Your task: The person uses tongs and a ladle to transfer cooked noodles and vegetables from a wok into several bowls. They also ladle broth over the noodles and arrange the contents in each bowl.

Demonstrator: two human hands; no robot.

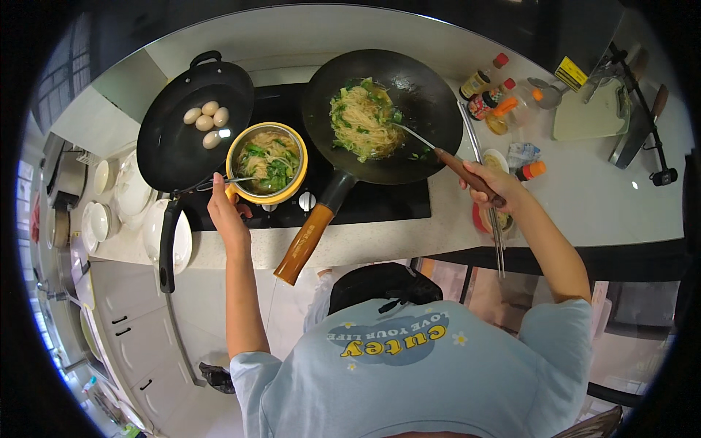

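Note:
My left hand [229, 211] holds the handle of a yellow bowl [230, 185] with a steel lining, over the cooktop [383, 203]. Noodles, leafy greens and broth fill the bowl, and a metal utensil [241, 179] leans on its left rim. My right hand [489, 186] grips the wooden handle of a metal utensil [463, 166]; its far end is in the noodles [361, 123] in a large wok [432, 115]. The wok's wooden handle [304, 246] points towards me. Long metal chopsticks [473, 131] lie beneath my right hand.
At the left, a second black pan [164, 148] holds several eggs [205, 121], with white plates [183, 235] and bowls [102, 219] beside it. Sauce bottles [475, 85], a red container [481, 218], a cutting board [591, 117] and a cleaver [630, 145] are at the right.

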